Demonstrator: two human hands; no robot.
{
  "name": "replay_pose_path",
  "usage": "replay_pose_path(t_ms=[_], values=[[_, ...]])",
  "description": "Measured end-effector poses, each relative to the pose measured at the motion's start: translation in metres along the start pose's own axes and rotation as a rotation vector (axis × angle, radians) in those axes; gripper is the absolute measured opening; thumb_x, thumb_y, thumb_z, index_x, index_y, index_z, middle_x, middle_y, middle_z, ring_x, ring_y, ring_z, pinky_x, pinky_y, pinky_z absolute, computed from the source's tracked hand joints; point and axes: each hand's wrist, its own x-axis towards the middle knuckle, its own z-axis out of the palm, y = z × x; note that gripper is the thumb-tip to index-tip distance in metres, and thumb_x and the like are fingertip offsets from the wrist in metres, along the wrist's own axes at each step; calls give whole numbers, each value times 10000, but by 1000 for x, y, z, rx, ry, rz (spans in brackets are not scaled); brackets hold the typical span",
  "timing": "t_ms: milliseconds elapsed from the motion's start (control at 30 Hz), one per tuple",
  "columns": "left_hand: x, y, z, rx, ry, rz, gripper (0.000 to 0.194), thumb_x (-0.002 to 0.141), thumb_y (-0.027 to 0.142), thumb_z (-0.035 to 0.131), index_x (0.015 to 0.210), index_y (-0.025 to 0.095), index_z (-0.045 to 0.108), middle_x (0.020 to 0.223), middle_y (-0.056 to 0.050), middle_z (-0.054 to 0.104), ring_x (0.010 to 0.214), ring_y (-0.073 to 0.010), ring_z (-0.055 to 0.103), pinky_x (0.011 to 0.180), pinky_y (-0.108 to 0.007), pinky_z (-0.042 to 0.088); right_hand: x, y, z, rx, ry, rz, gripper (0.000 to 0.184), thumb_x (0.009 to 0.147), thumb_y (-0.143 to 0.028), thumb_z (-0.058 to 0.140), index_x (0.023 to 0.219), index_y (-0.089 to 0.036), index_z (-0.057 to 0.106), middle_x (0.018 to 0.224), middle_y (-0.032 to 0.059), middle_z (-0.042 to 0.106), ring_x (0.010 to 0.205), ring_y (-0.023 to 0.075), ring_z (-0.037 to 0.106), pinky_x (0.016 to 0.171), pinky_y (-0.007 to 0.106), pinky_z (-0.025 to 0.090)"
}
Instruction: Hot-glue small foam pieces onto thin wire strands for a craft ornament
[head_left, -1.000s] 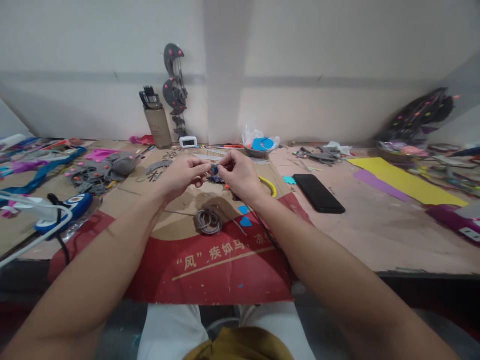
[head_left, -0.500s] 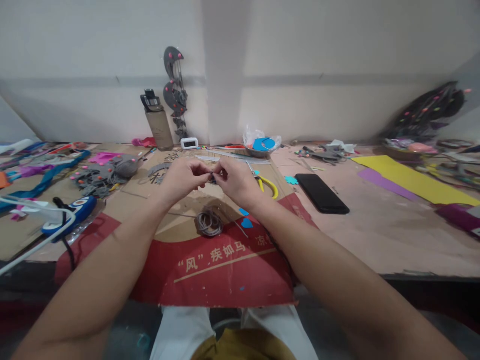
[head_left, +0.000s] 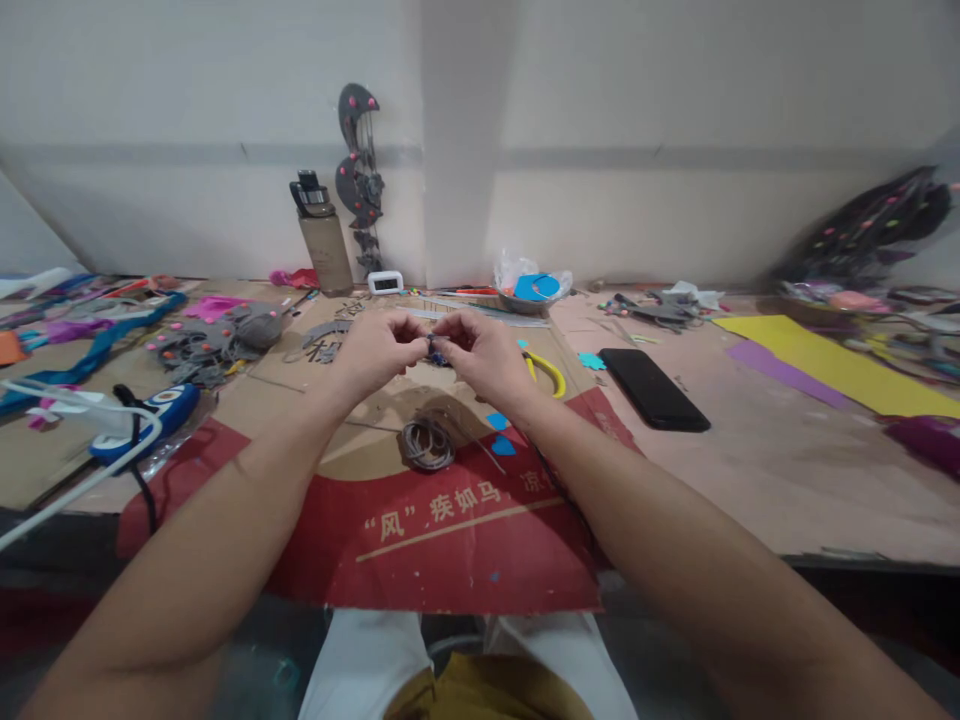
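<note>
My left hand point(head_left: 379, 350) and my right hand point(head_left: 486, 354) meet over the middle of the table, fingertips pinched together on a small dark blue piece point(head_left: 435, 346) held between them. Just below the hands a coil of grey cord point(head_left: 426, 443) lies on a red and tan cardboard sheet point(head_left: 450, 540). Small blue cut-outs point(head_left: 501, 436) lie beside the coil. Yellow-handled pliers point(head_left: 546, 368) rest to the right of my right hand.
A black phone point(head_left: 654, 388) lies right of centre. A water bottle point(head_left: 324, 240), a small white clock point(head_left: 385, 282) and a bowl with blue pieces point(head_left: 532, 290) stand at the wall. Grey felt shapes point(head_left: 210, 340) and a blue glue gun point(head_left: 146, 418) are left; yellow and purple sheets point(head_left: 817, 360) are right.
Both hands stay pinched together on the small piece, with only small shifts of the fingers. The view has shifted slightly to the left.
</note>
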Motion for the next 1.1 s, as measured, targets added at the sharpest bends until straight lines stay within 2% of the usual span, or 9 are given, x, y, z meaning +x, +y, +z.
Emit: replay_pose_path(t_ms=[100, 267, 367, 533, 667, 767, 867, 967, 1100], values=[[1, 0, -1, -72, -59, -14, 122, 711, 257, 594, 742, 143, 622, 538, 21, 543, 450, -81, 490, 456, -204, 382, 1, 2, 0, 41, 2, 10, 70, 780, -204, 563, 842, -175, 578, 787, 22, 655, 694, 127, 601, 646, 269, 479], [1, -1, -7, -243, -225, -67, 218, 712, 318, 645, 832, 137, 668, 612, -14, 610, 538, -96, 543, 533, -214, 443, 4, 6, -2, 30, 13, 18, 98, 762, -196, 557, 856, -182, 533, 778, 14, 622, 689, 126, 590, 635, 267, 477], [1, -2, -9, -232, -210, -90, 230, 712, 331, 655, 823, 131, 671, 610, -31, 627, 530, -102, 549, 521, -218, 445, 4, 5, -4, 5, 4, 7, 135, 762, -212, 567, 886, -183, 522, 775, 12, 609, 662, 121, 568, 612, 259, 460], [2, -4, -5, -213, -165, -114, 131, 705, 269, 628, 724, 139, 622, 564, -23, 613, 485, -101, 539, 490, -218, 434, 0, -1, -6, -51, -33, -48, 171, 789, -227, 564, 950, -188, 520, 726, -7, 588, 611, 109, 529, 573, 238, 418], [3, -6, -2, -156, -100, -89, 80, 678, 218, 596, 714, 148, 612, 535, -7, 597, 467, -100, 532, 478, -212, 418, -2, -6, -6, -170, -50, -143, 241, 803, -181, 547, 1043, -207, 535, 782, 1, 611, 621, 113, 511, 614, 255, 417], [3, -7, -1, -114, -69, -72, 66, 661, 197, 576, 699, 152, 605, 536, -2, 595, 472, -100, 534, 476, -210, 412, -3, -7, -6, -240, -34, -212, 181, 808, -164, 542, 980, -204, 582, 846, 30, 631, 690, 134, 532, 657, 274, 421], [2, -7, -1, -111, -51, -48, 67, 657, 183, 568, 706, 156, 606, 527, 14, 576, 457, -90, 511, 458, -201, 397, -2, -6, -6, -282, -28, -218, 105, 802, -146, 536, 857, -200, 608, 821, 33, 636, 702, 144, 530, 663, 279, 412], [2, -6, -2, -153, -90, -44, 93, 686, 224, 595, 730, 149, 628, 525, 13, 573, 459, -86, 509, 447, -196, 389, -1, -5, -7, -270, -14, -189, 90, 796, -148, 536, 817, -196, 610, 764, 20, 621, 661, 137, 512, 633, 270, 399], [2, -4, -5, -264, -192, -80, 200, 712, 319, 647, 776, 129, 652, 590, -24, 626, 525, -97, 560, 518, -211, 457, 0, -4, -9, -242, -7, -166, 77, 801, -166, 530, 788, -193, 601, 731, 9, 601, 636, 127, 499, 612, 258, 384]])
